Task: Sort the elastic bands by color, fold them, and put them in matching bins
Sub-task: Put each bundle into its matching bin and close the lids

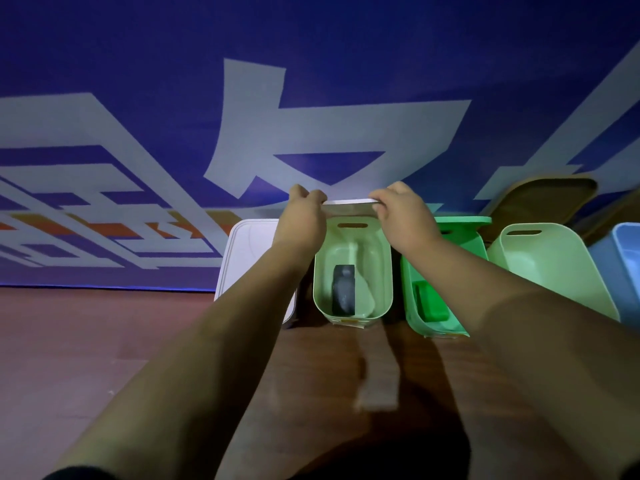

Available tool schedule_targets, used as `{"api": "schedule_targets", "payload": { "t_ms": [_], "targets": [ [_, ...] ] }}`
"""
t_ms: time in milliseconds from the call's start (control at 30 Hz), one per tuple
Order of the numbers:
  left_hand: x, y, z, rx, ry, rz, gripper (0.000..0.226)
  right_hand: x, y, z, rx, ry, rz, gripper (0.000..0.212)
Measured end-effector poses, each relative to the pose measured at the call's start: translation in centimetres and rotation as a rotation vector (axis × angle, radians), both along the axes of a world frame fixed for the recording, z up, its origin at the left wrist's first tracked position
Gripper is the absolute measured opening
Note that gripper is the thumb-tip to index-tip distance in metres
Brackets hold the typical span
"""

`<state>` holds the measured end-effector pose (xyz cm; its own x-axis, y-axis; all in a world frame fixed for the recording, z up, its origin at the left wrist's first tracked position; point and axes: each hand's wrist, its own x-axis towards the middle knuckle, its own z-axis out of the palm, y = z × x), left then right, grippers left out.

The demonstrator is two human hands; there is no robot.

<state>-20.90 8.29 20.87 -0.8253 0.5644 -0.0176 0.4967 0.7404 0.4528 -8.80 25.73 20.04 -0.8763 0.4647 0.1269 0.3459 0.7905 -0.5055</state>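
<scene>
Head view. Both arms reach forward over the wooden table (104, 341) to a row of bins set against a blue banner (138, 98). The left hand (304, 216) and right hand (401, 216) hold a white lid (349, 205) at the far rim of the pale green bin (317, 289). The fingers (317, 195) of each hand are curled over the lid's edge and grip it, one hand at each end.

A folded dark grey band (344, 289) lies on the floor of this bin. Just to the right, the green bin (410, 306) stands open with a folded green band (431, 303) inside. To the left is a white bin (249, 251) with its lid on. Further right stand a second pale green bin (554, 265) with a raised brown lid (540, 202) and a blue bin (623, 258).

A blurred pale strip (377, 386) lies on the table near the person; it may be another band, but this cannot be told.

Step in hand, as judged: handling the lid of the bin that holds the dark band. Whether the lid is going up or down cannot be told. If it is closing, the next move calls for lowering the lid level onto the rim, both ends together, and then releasing it.
</scene>
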Motion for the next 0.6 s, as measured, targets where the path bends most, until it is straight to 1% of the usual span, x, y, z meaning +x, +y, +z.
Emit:
{"api": "schedule_targets", "payload": {
  "t_ms": [100, 167, 233, 433, 533, 600],
  "targets": [
    [0.8, -1.3, 1.2, 0.076, 0.07, 0.008, 0.022, 1.4, -0.7, 1.0, 0.05, 0.114, 0.016, 0.02],
    [1.9, -2.5, 1.7, 0.107, 0.125, -0.019, 0.017, 3.1, -1.5, 1.4, 0.033, 0.188, 0.032, 0.02],
    [3.2, -3.9, 1.5, 0.105, 0.16, -0.053, 0.013, 5.4, -2.6, 1.2, 0.011, 0.207, 0.07, 0.022],
    [7.5, -8.4, -3.4, -0.05, 0.138, -0.26, 0.012, 11.6, -5.5, -3.9, 0.036, 0.049, 0.169, 0.023],
    [8.9, -9.5, -5.5, -0.122, 0.158, -0.312, 0.009, 13.3, -6.8, -5.9, 0.036, -0.019, 0.177, 0.026],
    [9.5, -10.0, -6.6, -0.131, 0.177, -0.338, 0.01, 13.9, -7.4, -6.7, 0.046, -0.044, 0.173, 0.026]
  ]
}}
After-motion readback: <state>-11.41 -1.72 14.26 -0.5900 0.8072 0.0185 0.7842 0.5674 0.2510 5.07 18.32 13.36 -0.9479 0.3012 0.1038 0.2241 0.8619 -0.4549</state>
